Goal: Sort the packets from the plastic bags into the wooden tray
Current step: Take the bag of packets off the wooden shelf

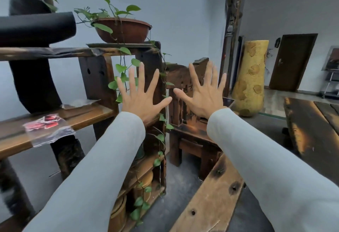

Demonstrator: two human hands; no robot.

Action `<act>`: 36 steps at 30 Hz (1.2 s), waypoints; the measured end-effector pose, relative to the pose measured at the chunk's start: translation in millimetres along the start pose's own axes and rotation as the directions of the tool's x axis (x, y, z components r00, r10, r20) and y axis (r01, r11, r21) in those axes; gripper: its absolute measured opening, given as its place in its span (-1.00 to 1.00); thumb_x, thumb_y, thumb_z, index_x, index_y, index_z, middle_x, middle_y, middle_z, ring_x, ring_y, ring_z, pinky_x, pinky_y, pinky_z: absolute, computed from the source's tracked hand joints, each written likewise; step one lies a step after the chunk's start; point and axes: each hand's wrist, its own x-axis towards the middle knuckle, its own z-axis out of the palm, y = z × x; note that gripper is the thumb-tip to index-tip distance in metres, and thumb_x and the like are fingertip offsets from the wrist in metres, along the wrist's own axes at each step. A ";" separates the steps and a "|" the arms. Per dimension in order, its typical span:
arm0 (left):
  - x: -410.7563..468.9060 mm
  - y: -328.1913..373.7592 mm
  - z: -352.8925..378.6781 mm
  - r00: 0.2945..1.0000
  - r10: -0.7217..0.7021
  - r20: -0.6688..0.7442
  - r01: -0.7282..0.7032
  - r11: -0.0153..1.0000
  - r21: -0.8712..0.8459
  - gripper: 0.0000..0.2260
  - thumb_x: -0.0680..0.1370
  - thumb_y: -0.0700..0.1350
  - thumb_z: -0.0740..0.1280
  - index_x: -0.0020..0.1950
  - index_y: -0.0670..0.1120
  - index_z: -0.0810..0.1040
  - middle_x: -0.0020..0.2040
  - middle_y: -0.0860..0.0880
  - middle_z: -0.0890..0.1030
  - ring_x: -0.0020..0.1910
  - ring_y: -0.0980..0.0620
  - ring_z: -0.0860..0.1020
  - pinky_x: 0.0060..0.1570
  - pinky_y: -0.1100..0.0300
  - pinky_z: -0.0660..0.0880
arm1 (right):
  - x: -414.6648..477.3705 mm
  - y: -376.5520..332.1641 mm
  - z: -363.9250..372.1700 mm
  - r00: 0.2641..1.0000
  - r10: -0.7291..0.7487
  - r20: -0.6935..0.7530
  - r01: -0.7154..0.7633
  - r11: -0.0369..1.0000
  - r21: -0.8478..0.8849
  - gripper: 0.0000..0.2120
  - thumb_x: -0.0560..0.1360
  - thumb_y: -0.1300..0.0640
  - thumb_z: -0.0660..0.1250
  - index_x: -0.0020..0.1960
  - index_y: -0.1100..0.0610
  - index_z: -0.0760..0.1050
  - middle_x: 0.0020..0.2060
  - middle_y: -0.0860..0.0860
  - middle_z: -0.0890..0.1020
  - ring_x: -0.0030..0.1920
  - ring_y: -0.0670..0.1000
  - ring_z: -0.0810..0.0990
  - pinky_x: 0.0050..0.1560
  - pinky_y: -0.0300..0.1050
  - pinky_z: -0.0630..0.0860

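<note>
- Packets [46, 121]: red, several, inside a clear plastic bag [49, 130] lying on the middle board of the wooden shelf [88, 116] at left; the bag's lower edge hangs over the board's front lip.
- Second plastic bag [80, 102]: clear, flat, farther back on the same board, near the upright post; contents cannot be made out.
- Left hand [142, 97]: raised in front of the camera, back toward the viewer, fingers spread wide and pointing up, thumb angled toward the right; holds nothing and touches nothing.
- Right hand [203, 94]: raised at about the same height, back toward the viewer, fingers fanned wide, thumb angled toward the left; empty, well apart from the bags.
- Thumbs: tips near each other, not touching.
- Sleeves [102, 167]: pale grey, both arms stretched forward and upward from the lower corners.
- Potted plant [122, 30]: brown bowl on the shelf top, vines trailing down the post behind the left hand.
- Wooden chair [189, 121]: dark, behind the right hand.
- Tabletop [209, 200]: rough plank at lower right, under the right arm.
- Yellow vase [251, 77]: tall, by the far wall.
</note>
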 end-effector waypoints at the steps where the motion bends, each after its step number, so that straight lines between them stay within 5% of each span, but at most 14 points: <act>1: -0.7 -12.1 1.8 1.000 -0.014 0.006 0.014 1.000 0.004 -0.20 0.44 0.54 -0.16 0.55 0.20 -0.33 0.60 -0.07 -0.33 0.58 -0.22 -0.30 0.44 -0.42 -0.22 | 2.5 -11.1 5.3 1.000 -0.006 0.002 0.006 1.000 -0.001 -0.12 0.47 -0.59 -0.16 0.64 -0.23 -0.30 0.65 0.20 -0.29 0.65 0.27 -0.29 0.57 0.43 -0.26; 14: -10.1 -120.0 21.1 0.989 -0.145 0.015 0.143 0.986 0.082 -0.18 0.44 0.53 -0.11 0.56 0.20 -0.30 0.61 -0.08 -0.32 0.58 -0.22 -0.29 0.43 -0.39 -0.26 | 27.8 -124.3 59.5 0.989 -0.147 0.024 0.143 0.984 0.106 -0.14 0.48 -0.58 -0.13 0.64 -0.23 -0.26 0.67 0.19 -0.24 0.66 0.27 -0.25 0.57 0.41 -0.28; 36: 6.9 -161.6 80.7 0.886 -0.453 0.104 0.407 0.865 0.294 -0.19 0.43 0.54 -0.14 0.56 0.20 -0.31 0.59 -0.09 -0.37 0.56 -0.19 -0.37 0.44 -0.40 -0.25 | 99.4 -171.6 176.8 0.945 -0.324 0.044 0.286 0.885 0.368 -0.17 0.51 -0.55 -0.14 0.65 -0.21 -0.24 0.67 0.24 -0.14 0.67 0.27 -0.15 0.58 0.40 -0.20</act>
